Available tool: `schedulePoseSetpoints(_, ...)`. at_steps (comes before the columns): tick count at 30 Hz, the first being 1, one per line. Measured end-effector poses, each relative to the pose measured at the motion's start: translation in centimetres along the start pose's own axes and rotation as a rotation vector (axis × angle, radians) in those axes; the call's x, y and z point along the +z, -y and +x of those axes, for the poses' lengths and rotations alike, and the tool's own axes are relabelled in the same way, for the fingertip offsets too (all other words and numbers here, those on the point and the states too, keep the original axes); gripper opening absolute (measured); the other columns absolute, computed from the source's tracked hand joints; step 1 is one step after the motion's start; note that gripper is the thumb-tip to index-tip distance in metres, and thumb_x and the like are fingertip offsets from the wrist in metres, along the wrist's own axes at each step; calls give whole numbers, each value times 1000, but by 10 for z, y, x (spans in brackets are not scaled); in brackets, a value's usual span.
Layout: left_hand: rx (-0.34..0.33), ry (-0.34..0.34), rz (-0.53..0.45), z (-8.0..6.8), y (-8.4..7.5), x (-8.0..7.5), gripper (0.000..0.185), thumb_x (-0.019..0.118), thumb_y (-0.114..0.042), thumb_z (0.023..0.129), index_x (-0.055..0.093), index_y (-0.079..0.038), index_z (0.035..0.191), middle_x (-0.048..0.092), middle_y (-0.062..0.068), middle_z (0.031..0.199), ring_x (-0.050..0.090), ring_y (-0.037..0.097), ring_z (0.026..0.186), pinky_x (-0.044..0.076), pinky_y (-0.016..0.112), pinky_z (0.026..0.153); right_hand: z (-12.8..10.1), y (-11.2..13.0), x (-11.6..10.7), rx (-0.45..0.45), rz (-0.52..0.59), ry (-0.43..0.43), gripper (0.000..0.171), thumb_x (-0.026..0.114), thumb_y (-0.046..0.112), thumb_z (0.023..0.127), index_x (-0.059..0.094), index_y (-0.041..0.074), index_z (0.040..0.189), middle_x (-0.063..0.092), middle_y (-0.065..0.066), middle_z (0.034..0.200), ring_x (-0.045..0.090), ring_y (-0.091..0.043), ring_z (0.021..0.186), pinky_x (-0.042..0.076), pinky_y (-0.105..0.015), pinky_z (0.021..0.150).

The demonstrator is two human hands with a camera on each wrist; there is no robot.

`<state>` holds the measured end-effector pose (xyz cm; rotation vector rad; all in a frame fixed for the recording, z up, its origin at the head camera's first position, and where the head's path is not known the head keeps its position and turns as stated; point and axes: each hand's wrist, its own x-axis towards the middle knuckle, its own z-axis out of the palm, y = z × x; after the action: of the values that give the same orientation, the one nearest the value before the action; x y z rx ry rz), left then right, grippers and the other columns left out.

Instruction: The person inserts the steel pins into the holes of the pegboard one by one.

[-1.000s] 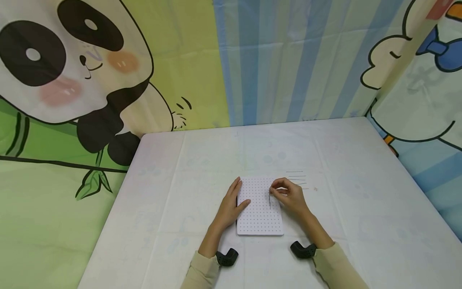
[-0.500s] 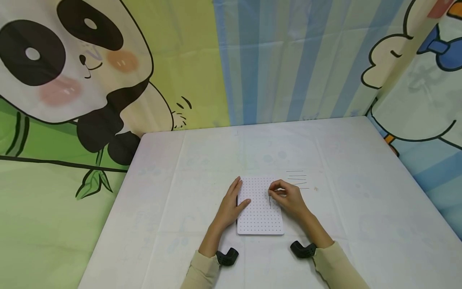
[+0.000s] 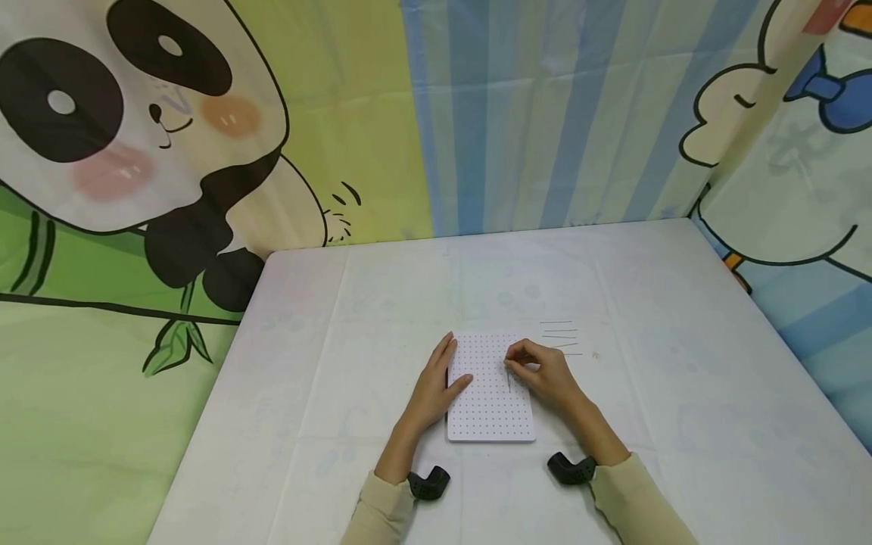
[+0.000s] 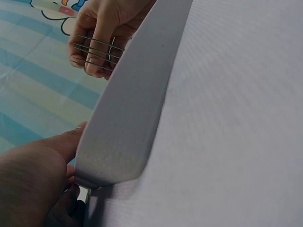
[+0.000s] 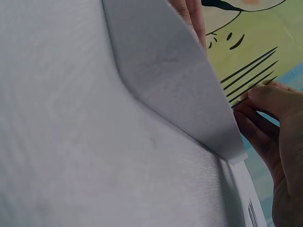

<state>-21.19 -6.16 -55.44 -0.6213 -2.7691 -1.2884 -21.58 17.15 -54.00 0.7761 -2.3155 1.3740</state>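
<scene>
A white board with rows of small holes (image 3: 487,424) lies flat on the table. My left hand (image 3: 431,392) rests along its left edge, with the thumb stretched over its top face and the fingers straight. Several thin, dark metal needles (image 5: 251,67) stand upright in a row from the board. At the board's right side, my right hand (image 3: 547,372) pinches a needle (image 3: 509,382) between thumb and fingertips. Its lower end is hidden behind the board's edge in both wrist views.
Several loose needles (image 3: 559,330) lie side by side on the white-covered table (image 3: 368,318), just beyond the board's far right corner. Black curved devices (image 3: 429,484) are worn at both wrists. A printed cloth with a panda and stripes (image 3: 518,113) hangs behind the table.
My right hand has shifted slightly left over the board, still pinching the needle. The left hand and board stay in place.
</scene>
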Motion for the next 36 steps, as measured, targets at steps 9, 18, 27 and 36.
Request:
schedulePoseSetpoints(9, 13, -2, -4, -1, 0, 1, 71, 60, -33, 89, 27, -2, 144, 18, 6, 152, 19, 20, 137, 23, 38, 109, -4, -2, -2, 23, -32, 26, 17, 71, 0, 78, 62, 9, 89, 66, 1, 84, 64, -13, 79, 54, -24, 70)
schedulePoseSetpoints(18, 14, -6, -11, -2, -1, 0, 71, 61, -31, 89, 27, 0, 144, 18, 6, 152, 19, 21, 137, 23, 39, 109, -6, 1, -4, 155, 63, 45, 21, 71, -2, 78, 60, 5, 95, 65, -2, 90, 64, -16, 86, 53, -22, 74)
schedulePoseSetpoints(27, 6, -3, -11, -2, -2, -1, 71, 60, -32, 90, 27, -2, 144, 17, 5, 153, 18, 20, 138, 22, 38, 109, -8, 0, -12, 302, 148, 28, 24, 69, 4, 81, 60, 4, 103, 66, -6, 96, 63, -21, 92, 52, -22, 78)
schedulePoseSetpoints(36, 8, -7, -4, -1, -2, 0, 71, 61, -30, 89, 27, -1, 144, 18, 6, 152, 18, 20, 138, 22, 37, 110, -16, -19, -46, 279, 70, -212, 16, 67, 8, 84, 66, 4, 99, 66, -9, 96, 62, -9, 89, 49, -15, 78)
